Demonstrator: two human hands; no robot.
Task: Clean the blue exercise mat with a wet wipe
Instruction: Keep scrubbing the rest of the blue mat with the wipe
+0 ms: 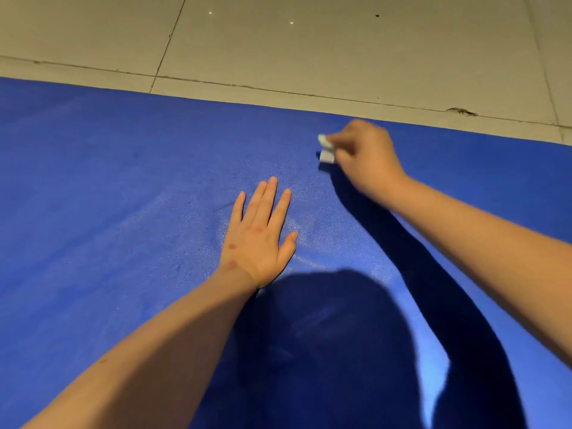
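The blue exercise mat (117,187) covers most of the view, its far edge running along the floor. My left hand (260,239) lies flat on the mat near the middle, fingers straight and spread. My right hand (365,156) is further out near the mat's far edge, fingers curled round a small bunched white wet wipe (326,150), which it holds against the mat. Only two white folds of the wipe show past the fingers. A faint shiny damp patch shows on the mat around my left hand.
Beige floor tiles (309,44) with dark grout lines lie beyond the mat's far edge, with a small crack at the right. My head and arm cast dark shadows on the mat's near part.
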